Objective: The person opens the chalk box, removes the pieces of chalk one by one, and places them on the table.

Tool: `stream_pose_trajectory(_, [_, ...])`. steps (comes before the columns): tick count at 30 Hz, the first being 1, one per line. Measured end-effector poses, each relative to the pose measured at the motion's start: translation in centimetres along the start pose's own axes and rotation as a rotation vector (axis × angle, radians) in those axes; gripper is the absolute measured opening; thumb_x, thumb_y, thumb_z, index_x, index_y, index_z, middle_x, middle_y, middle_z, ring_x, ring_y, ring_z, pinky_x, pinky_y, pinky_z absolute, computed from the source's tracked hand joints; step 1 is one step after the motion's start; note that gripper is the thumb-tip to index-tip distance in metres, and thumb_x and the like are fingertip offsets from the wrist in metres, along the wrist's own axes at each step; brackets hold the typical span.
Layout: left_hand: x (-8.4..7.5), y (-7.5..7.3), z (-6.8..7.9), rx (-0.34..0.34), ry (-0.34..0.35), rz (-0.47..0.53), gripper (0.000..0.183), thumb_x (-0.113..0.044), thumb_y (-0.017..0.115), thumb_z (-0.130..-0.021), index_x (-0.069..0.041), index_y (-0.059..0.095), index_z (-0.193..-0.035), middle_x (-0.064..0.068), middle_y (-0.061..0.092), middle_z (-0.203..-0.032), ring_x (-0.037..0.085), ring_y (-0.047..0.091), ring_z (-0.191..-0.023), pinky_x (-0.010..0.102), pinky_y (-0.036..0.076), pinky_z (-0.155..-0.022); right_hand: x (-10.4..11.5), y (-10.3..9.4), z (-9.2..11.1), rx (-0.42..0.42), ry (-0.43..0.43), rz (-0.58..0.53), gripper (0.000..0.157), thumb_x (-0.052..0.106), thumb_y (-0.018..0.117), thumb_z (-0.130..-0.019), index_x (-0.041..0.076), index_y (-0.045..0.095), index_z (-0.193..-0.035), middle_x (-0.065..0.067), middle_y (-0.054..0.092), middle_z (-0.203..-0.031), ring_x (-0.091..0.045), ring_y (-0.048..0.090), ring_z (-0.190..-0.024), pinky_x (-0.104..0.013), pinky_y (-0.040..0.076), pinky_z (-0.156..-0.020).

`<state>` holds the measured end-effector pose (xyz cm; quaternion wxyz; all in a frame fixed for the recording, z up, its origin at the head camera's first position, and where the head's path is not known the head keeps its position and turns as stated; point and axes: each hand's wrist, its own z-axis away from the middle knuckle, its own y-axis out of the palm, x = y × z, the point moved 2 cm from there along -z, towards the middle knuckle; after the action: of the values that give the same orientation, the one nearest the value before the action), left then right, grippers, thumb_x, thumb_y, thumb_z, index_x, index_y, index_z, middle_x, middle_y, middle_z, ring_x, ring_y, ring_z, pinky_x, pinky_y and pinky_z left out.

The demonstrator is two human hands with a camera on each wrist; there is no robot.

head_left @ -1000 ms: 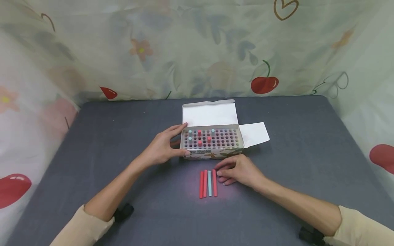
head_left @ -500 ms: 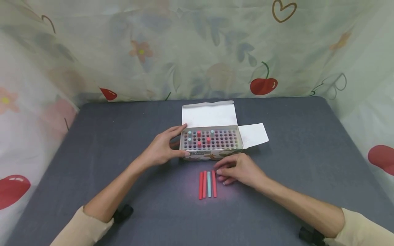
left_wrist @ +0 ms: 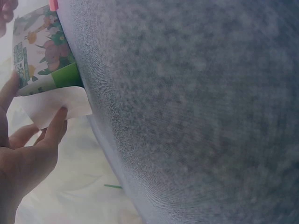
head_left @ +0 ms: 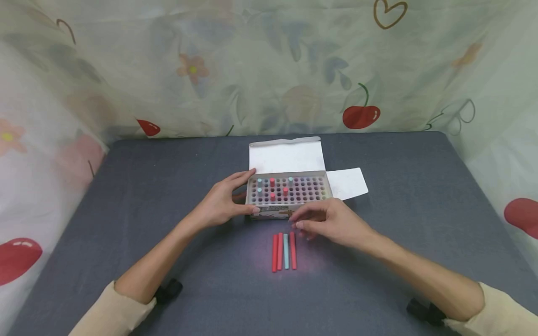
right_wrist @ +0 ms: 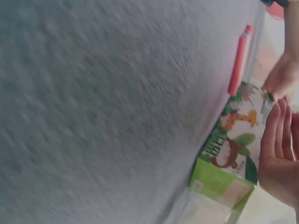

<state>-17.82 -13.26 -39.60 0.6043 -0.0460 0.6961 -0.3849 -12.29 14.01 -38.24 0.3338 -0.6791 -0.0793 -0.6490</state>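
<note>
A patterned chalk box (head_left: 273,214) stands with its lid up and a holed tray inside. Several red and pale blue chalks (head_left: 272,182) poke out of the tray's left half. My left hand (head_left: 218,200) grips the box's left end, thumb on the front and forefinger at the back corner; the left wrist view shows its fingers around the white end flap (left_wrist: 56,105). Just before the box's front right, my right hand (head_left: 334,221) hovers with fairly straight fingers (right_wrist: 271,135), nothing visible in them. Below it lie red chalks (head_left: 274,253) and one pale blue chalk (head_left: 286,252), side by side.
The box's white lid (head_left: 287,156) leans back, and a white side flap (head_left: 348,183) sticks out to the right. All of it rests on a dark grey table (head_left: 189,168). A printed curtain (head_left: 269,70) hangs behind and at both sides.
My right hand has lifted away from the top of the rightmost red chalk, moving a little toward the box. My left hand and the chalks have stayed in place.
</note>
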Motion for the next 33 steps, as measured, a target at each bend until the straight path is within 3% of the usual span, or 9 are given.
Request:
stream_pose_trajectory(6, [0.0, 0.1, 0.0, -0.003, -0.002, 0.008, 0.095, -0.014, 0.084, -0.081, -0.020, 0.029, -0.158, 0.013, 0.029, -0.158, 0.033, 0.049, -0.133, 0.035, 0.052, -0.101, 1.0, -0.9, -0.6, -0.011, -0.070, -0.006, 0.020, 0.004, 0.070, -0.092, 0.002, 0.072, -0.112, -0.017, 0.072, -0.102, -0.031, 0.069, -0.081, -0.041, 0.063, -0.071])
stream_pose_trajectory(11, [0.0, 0.1, 0.1, -0.004, -0.001, 0.011, 0.094, -0.014, 0.084, -0.082, -0.021, 0.029, -0.158, 0.012, 0.029, -0.158, 0.034, 0.050, -0.131, 0.036, 0.053, -0.100, 1.3, -1.8, -1.3, -0.097, -0.095, 0.062, 0.019, 0.001, 0.069, -0.092, 0.004, 0.073, -0.110, -0.010, 0.072, -0.101, -0.031, 0.070, -0.080, -0.041, 0.063, -0.068])
stream_pose_trajectory(15, [0.1, 0.1, 0.1, 0.002, -0.006, 0.007, 0.094, -0.014, 0.083, -0.082, -0.021, 0.029, -0.158, 0.012, 0.028, -0.159, 0.035, 0.051, -0.131, 0.036, 0.053, -0.100, 1.1, -2.4, -1.9, -0.138, -0.098, 0.126, 0.018, 0.003, 0.069, -0.092, 0.007, 0.075, -0.109, -0.004, 0.072, -0.105, -0.025, 0.070, -0.082, -0.041, 0.062, -0.068])
stream_pose_trajectory(25, [0.1, 0.0, 0.0, -0.001, 0.003, 0.010, 0.094, -0.015, 0.083, -0.082, -0.022, 0.029, -0.158, 0.012, 0.029, -0.158, 0.036, 0.053, -0.129, 0.037, 0.055, -0.098, 1.1, -3.5, -3.4, -0.241, -0.087, 0.129, 0.023, 0.008, 0.067, -0.094, 0.010, 0.070, -0.117, -0.007, 0.073, -0.101, -0.023, 0.069, -0.091, -0.034, 0.061, -0.070])
stream_pose_trajectory(33, [0.1, 0.0, 0.0, -0.004, 0.000, 0.011, 0.094, -0.013, 0.083, -0.082, -0.021, 0.029, -0.158, 0.012, 0.030, -0.157, 0.034, 0.050, -0.132, 0.036, 0.054, -0.099, 0.7, -3.5, -4.7, -0.278, -0.060, 0.210, 0.023, 0.008, 0.065, -0.095, 0.012, 0.070, -0.116, -0.004, 0.071, -0.111, -0.017, 0.067, -0.102, -0.035, 0.057, -0.083])
